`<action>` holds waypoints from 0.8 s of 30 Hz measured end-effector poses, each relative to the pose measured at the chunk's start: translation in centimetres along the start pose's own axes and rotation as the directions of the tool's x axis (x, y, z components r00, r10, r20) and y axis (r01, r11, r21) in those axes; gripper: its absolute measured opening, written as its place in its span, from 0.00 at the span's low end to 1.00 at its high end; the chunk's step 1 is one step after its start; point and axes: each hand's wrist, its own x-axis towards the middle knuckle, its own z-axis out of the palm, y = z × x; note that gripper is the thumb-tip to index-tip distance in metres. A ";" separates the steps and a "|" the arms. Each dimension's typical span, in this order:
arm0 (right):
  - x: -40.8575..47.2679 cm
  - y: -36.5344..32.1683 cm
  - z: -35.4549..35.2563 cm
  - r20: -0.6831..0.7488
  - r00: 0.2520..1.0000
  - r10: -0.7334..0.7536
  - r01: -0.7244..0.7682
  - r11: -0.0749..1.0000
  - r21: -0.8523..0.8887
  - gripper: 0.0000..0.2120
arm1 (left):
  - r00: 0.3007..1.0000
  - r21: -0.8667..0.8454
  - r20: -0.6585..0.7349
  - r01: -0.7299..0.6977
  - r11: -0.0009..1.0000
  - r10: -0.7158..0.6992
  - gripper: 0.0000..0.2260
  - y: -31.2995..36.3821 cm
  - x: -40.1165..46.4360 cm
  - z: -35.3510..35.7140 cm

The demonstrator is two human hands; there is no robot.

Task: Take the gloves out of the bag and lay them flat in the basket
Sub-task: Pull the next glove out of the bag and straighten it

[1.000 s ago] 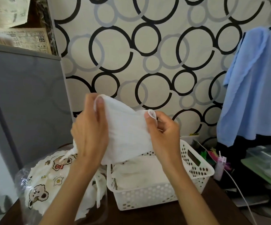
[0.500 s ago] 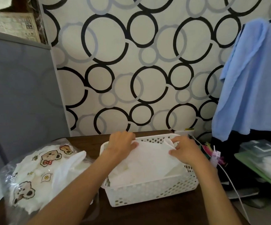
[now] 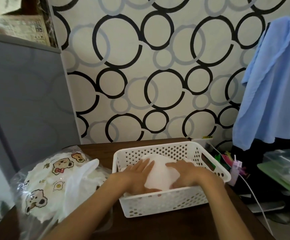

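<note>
**poster1:** white plastic all over this one. the white perforated plastic basket [image 3: 166, 201] is a rectangular tub with round holes punched through its walls, a smooth rolled rim and a cut-out handle slot on its right end. it sits on a dark brown wooden table [image 3: 158, 227].

**poster2:** and the gloves?

**poster1:** a soft white fabric glove [image 3: 158, 174] lies inside the basket, a bit domed in the middle, edges blurry. both hands are down on it. the left hand [image 3: 137, 177] lies palm down with straight fingers fanned across its left side, flat and relaxed, not clutching. the right hand [image 3: 184, 174] presses on the right side, fingers extended toward the middle, also flat rather than gripping. more white cloth shows under the glove, can't tell how many pieces.

**poster2:** bag's on the left?

**poster1:** yep, the crinkly clear plastic bag [image 3: 41, 193] slumps just beside the basket, stuffed with white scalloped-edge fabric printed with cartoon bears and fried eggs. glossy and wrinkled, mouth toward the basket.

**poster2:** background stuff?

**poster1:** wallpaper with black and grey rings [image 3: 149, 75] behind the table, a flat grey panel [image 3: 24, 101] at left with a newspaper-looking sheet [image 3: 24, 30] above it. a light blue woven cloth [image 3: 276, 84] hangs in soft folds at right, above a green tray [image 3: 283, 177] with something white, blurred. a thin white cable [image 3: 255, 198] trails down past the table's right edge.
</note>
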 end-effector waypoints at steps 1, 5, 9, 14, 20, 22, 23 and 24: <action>0.1 0.3 0.1 0.033 0.998 0.051 -0.050 0.998 -0.032 0.40 | 1.000 0.017 0.016 0.005 1.000 -0.005 0.43 -0.3 0.3 0.2; 0.1 0.4 0.1 0.001 0.997 0.071 -0.071 0.997 -0.029 0.41 | 0.998 0.030 0.067 0.010 1.000 -0.012 0.43 -0.8 1.1 -0.1; -0.2 0.1 -0.1 -0.009 0.998 0.057 -0.057 0.998 0.017 0.36 | 0.998 -0.098 -0.060 0.000 0.995 -0.006 0.38 -0.2 -0.6 -1.5; -2.2 -1.6 -2.0 -0.241 0.969 -0.049 0.060 0.998 0.036 0.25 | 0.855 -0.385 -0.504 -0.095 0.918 -0.123 0.08 -3.1 -9.4 -3.8; -6.1 -9.7 -1.6 -0.485 0.810 -0.329 0.400 0.915 0.049 0.10 | 0.784 -0.431 -0.353 0.349 0.832 -0.511 0.14 -9.3 -16.5 -2.2; -6.8 -12.6 -1.0 -0.478 0.799 -0.363 0.457 0.885 0.092 0.08 | 0.799 -0.442 -0.311 0.358 0.823 -0.515 0.13 -10.0 -16.2 -1.8; -6.9 -14.2 -0.5 -0.470 0.801 -0.372 0.473 0.873 0.116 0.08 | 0.819 -0.453 -0.296 0.333 0.827 -0.491 0.12 -10.3 -16.2 -1.6; -6.8 -15.4 0.1 -0.458 0.810 -0.365 0.474 0.868 0.146 0.09 | 0.845 -0.457 -0.282 0.298 0.838 -0.454 0.12 -10.4 -15.9 -1.6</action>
